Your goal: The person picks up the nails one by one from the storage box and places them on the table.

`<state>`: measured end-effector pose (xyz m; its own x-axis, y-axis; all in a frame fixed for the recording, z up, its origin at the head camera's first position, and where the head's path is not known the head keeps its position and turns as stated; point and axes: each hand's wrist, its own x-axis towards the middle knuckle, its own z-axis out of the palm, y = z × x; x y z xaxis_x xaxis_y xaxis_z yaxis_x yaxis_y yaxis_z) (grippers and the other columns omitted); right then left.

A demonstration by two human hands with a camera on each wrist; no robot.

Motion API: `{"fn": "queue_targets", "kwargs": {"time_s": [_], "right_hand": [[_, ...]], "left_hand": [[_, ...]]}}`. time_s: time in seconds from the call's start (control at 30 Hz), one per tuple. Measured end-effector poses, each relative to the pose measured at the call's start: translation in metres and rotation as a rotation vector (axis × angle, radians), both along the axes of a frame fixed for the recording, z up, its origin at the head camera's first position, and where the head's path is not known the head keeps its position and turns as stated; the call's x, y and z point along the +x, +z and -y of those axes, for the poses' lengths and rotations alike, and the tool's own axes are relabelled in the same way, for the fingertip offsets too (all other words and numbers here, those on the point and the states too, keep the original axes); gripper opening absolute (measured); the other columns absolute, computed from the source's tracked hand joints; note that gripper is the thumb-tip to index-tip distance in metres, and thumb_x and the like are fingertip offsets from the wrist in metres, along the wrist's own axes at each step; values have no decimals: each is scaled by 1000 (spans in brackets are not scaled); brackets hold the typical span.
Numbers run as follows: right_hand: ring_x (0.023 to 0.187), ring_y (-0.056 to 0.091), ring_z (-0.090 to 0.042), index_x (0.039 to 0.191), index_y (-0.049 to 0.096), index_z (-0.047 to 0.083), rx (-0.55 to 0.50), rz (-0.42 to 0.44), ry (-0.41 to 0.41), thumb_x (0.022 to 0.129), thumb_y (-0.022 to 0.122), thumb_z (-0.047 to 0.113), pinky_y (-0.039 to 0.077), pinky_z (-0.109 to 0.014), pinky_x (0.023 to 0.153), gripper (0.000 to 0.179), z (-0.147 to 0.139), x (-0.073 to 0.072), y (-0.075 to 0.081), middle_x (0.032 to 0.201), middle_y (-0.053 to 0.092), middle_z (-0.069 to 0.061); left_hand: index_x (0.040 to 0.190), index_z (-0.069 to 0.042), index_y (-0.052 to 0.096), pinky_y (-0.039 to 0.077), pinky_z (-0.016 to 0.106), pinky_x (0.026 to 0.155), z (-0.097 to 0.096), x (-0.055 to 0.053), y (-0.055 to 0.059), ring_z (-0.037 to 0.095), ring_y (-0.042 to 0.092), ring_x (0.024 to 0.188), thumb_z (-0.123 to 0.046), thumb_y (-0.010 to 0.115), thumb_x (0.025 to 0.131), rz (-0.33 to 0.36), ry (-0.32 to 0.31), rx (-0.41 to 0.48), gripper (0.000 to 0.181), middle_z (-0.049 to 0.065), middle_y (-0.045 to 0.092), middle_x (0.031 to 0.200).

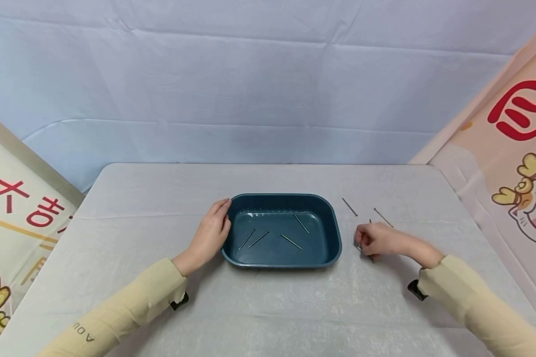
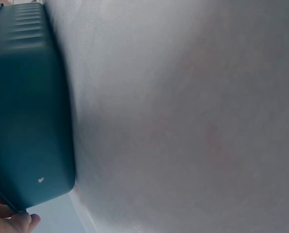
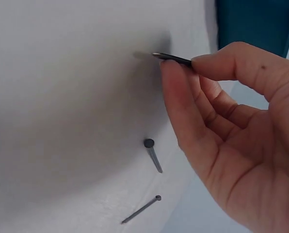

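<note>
A dark blue-green plastic basin [image 1: 281, 265] stands on the table with several nails inside, one of them a slim nail [image 1: 292, 242] near the middle. My left hand [image 1: 209, 234] grips the basin's left rim; in the left wrist view, the fingertips [image 2: 21, 221] show at that rim. To the right of the basin, my right hand [image 1: 379, 239] is low over the table. Its thumb and forefinger pinch a nail [image 3: 173, 58], whose far part is hidden by the thumb. Two loose nails lie beyond this hand, one nearer the basin [image 1: 350, 207] and one farther right [image 1: 383, 217].
A pale cloth covers the table [image 1: 268, 317], and a light cloth backdrop [image 1: 268, 89] hangs behind it. Printed cloths hang at the left side [image 1: 22, 218] and the right side [image 1: 518, 163].
</note>
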<state>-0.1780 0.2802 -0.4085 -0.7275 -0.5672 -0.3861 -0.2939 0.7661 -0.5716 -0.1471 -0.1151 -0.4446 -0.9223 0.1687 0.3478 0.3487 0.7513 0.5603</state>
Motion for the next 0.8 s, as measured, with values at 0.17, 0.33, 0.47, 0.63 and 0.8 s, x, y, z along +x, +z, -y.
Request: {"fn": "queue_targets", "kwargs": {"time_s": [0.17,0.33,0.47,0.63,0.8], "right_hand": [[48,53,-12,85,52,3,24,-14,-14,75,58,-2,44,-23,50,13,0,1,-4,64,50,1],[48,52,-13,83,51,4,48,-26,-27,75,58,-2,43,-24,52,12,-1,2,-6,63,49,0],[48,52,-13,82,51,4,65,-40,-35,74,57,-2,41,-24,53,12,0,2,-6,61,48,0],[51,48,-11,84,54,2,75,-68,-15,79,56,0,40,-24,52,5,0,0,0,61,49,1],[58,49,-8,88,60,-1,82,-162,5,84,57,6,42,-25,55,9,5,-1,7,69,56,1]], "left_hand": [[128,10,45,42,39,95,0,1,0,29,47,118,2,47,88,-3,3,-4,41,19,47,128],[127,10,45,43,40,94,-1,1,0,29,47,118,3,47,88,-4,5,-3,41,19,47,128],[127,11,45,43,40,94,-1,1,1,29,47,118,3,48,87,-6,5,-2,41,20,47,128],[127,11,45,43,40,94,-2,1,1,29,47,118,3,48,87,-11,7,-4,41,20,47,128],[126,12,46,44,40,92,-1,2,2,30,49,116,4,49,86,-27,8,-7,41,21,48,127]]}}
